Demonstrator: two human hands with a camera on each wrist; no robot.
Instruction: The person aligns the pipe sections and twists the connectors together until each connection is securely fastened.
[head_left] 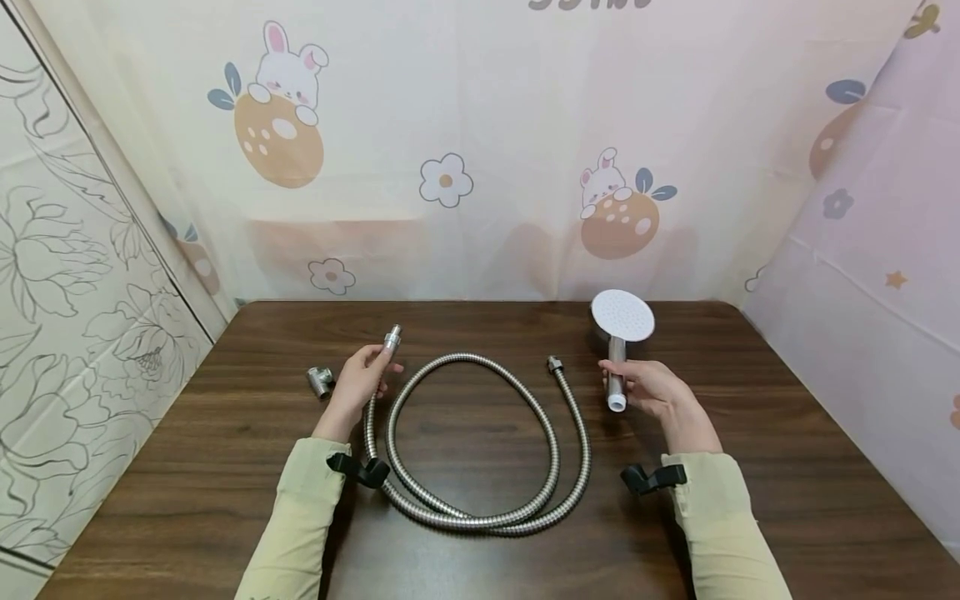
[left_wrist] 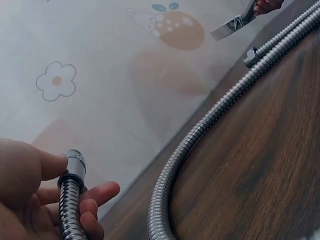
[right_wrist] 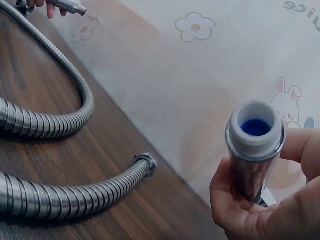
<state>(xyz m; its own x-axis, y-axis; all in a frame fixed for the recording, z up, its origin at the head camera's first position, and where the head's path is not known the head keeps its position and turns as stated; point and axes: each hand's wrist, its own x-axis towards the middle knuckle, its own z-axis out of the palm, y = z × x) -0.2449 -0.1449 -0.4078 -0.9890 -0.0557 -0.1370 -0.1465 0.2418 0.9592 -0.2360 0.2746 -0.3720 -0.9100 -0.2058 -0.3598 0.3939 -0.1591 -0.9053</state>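
My left hand pinches one end of a ribbed metal shower hose just below its chrome connector, which points up and away. From there the hose loops over the table, and its other end, with a chrome nut, lies near the right hand. A shower head with a round white spray face is held by its chrome handle in my right hand. Its white threaded end faces back toward me, with blue showing inside the opening.
A small chrome tee fitting lies on the dark wooden table, left of the left hand. A patterned curtain hangs along the table's back edge, and a panel with line-drawn flowers stands at the left.
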